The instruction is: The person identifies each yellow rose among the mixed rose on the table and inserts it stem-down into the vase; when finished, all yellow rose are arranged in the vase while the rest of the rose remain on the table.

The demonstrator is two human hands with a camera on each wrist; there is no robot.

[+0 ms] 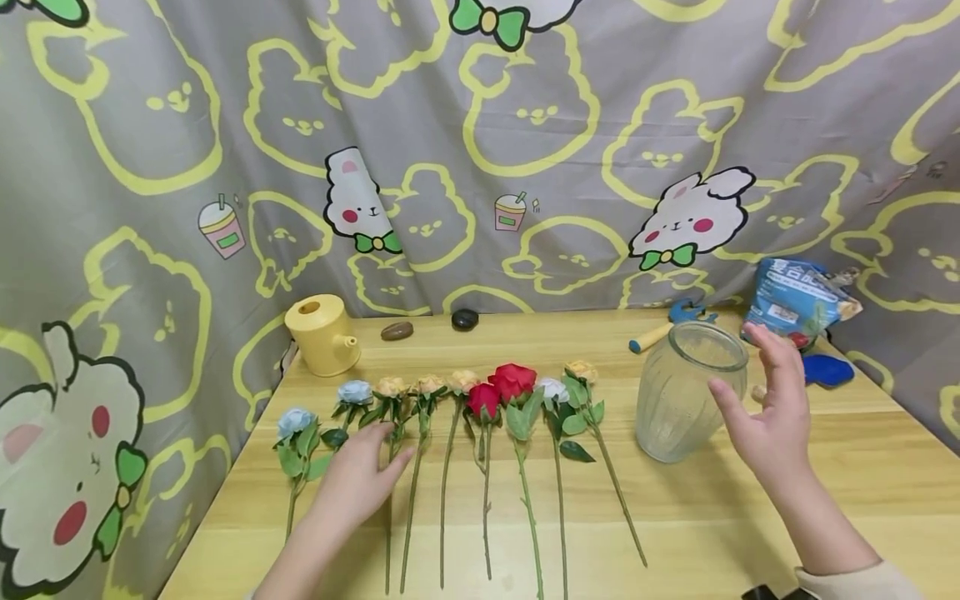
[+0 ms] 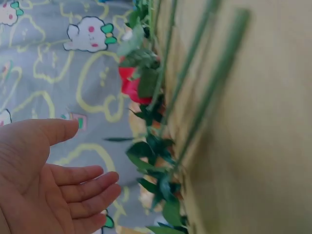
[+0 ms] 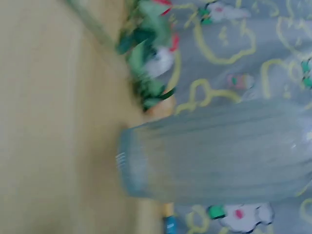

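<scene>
Artificial roses lie side by side across the wooden table, stems towards me. From left come two blue roses (image 1: 296, 422), several yellow roses (image 1: 392, 387), two red roses (image 1: 514, 382), a white rose (image 1: 553, 390) and another yellow rose (image 1: 581, 372). Over the left-hand stems hovers my left hand (image 1: 358, 479), fingers extended and thumb apart; the left wrist view shows its palm bare. At the right stands a ribbed clear glass vase (image 1: 678, 408), upright. My right hand (image 1: 776, 421) is raised beside its right side, thumb and fingers spread, and overlaps the vase's edge in the head view.
A yellow watering can (image 1: 324, 337) stands at the back left. Near it are a brown stone (image 1: 397, 332) and a black stone (image 1: 465, 320). Behind the vase lie a yellow-handled blue tool (image 1: 652, 337), a blue bag (image 1: 795, 300) and a dark blue object (image 1: 828, 370). A patterned curtain (image 1: 420, 125) backs the table.
</scene>
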